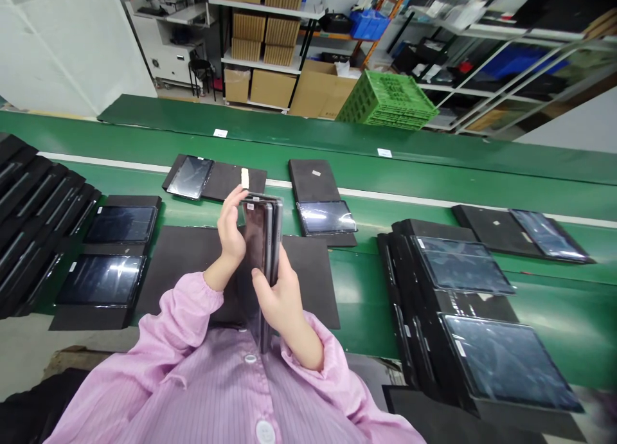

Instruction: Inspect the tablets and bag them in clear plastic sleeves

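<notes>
Above the flat black mat (311, 270) on the glossy green surface (357, 302), the right hand (279, 296) clamps slim, dark, glass-faced tablets (257, 233) upright; the left hand (231, 229), loosely spread, meets their upper edge. Probably stiff, slick, fragile: grip the rims.

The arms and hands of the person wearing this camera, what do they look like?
The left hand and right hand are ungloved. Both arms wear loose, long pinkish-lilac sleeves with gathered cuffs. The matching garment front has fine vertical stripes and pale buttons.
</notes>
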Demonstrator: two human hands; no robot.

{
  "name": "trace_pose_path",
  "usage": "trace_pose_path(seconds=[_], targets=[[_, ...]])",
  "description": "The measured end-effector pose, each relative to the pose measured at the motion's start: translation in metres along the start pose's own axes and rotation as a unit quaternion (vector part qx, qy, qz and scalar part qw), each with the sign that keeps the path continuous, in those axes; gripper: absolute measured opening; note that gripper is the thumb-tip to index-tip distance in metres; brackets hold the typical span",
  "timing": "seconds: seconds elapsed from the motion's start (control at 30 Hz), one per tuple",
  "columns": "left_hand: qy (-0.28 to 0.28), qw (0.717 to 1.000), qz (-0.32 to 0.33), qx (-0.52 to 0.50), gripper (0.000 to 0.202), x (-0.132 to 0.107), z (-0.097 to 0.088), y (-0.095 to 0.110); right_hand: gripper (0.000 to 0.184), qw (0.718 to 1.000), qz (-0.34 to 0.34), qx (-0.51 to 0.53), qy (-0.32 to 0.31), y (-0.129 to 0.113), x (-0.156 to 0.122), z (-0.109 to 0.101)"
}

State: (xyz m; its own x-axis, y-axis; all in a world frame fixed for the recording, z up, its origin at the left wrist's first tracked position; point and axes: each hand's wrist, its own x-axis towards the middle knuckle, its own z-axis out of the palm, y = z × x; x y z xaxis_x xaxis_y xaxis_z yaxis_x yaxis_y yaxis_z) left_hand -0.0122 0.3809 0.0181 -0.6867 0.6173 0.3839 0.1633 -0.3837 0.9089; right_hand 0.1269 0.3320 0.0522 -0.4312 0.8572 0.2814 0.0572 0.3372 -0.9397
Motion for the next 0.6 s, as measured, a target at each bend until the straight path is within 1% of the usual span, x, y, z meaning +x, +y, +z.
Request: trace_pose_path(seconds=[0.03, 0.07, 0.1, 0.13, 0.17, 0.23, 0.3, 0.37, 0.43, 0.5, 0.6], targets=[[0.026, 0.997, -0.076, 0.014, 0.045, -0.002, 0.000, -0.007, 0.060, 1.000, -0.001, -0.003, 0.011, 0.002, 0.000, -0.003], [0.034, 0.988, -0.151, 0.025, 0.044, -0.004, 0.001, -0.013, 0.056, 1.000, -0.002, -0.007, 0.023, 0.004, -0.002, -0.005], [0.029, 0.975, -0.218, 0.033, 0.045, -0.005, 0.002, -0.016, 0.053, 0.999, -0.003, -0.011, 0.035, 0.004, -0.004, -0.007], [0.017, 0.964, -0.263, 0.039, 0.046, -0.006, 0.004, -0.016, 0.049, 0.999, -0.006, -0.015, 0.045, 0.004, -0.006, -0.009], [0.003, 0.957, -0.286, 0.043, 0.047, -0.005, 0.006, -0.014, 0.047, 0.998, -0.011, -0.019, 0.053, 0.003, -0.009, -0.011], [-0.013, 0.957, -0.287, 0.046, 0.048, 0.000, 0.011, -0.004, 0.042, 0.997, -0.022, -0.027, 0.069, -0.001, -0.014, -0.012], [-0.018, 0.967, -0.251, 0.039, 0.050, 0.007, 0.016, 0.009, 0.036, 0.995, -0.028, -0.038, 0.093, -0.007, -0.016, -0.014], [-0.022, 0.974, -0.223, 0.035, 0.053, 0.012, 0.018, 0.018, 0.026, 0.992, -0.022, -0.045, 0.118, -0.012, -0.013, -0.015], [-0.016, 0.974, -0.220, 0.045, 0.053, 0.013, 0.018, 0.019, 0.020, 0.991, -0.009, -0.040, 0.125, -0.015, -0.008, -0.018], [0.001, 0.971, -0.230, 0.062, 0.052, 0.011, 0.016, 0.014, 0.019, 0.993, 0.000, -0.027, 0.119, -0.014, -0.003, -0.019], [0.022, 0.972, -0.226, 0.057, 0.055, 0.008, 0.012, 0.008, 0.015, 0.993, -0.010, -0.020, 0.114, -0.007, -0.003, -0.016]])
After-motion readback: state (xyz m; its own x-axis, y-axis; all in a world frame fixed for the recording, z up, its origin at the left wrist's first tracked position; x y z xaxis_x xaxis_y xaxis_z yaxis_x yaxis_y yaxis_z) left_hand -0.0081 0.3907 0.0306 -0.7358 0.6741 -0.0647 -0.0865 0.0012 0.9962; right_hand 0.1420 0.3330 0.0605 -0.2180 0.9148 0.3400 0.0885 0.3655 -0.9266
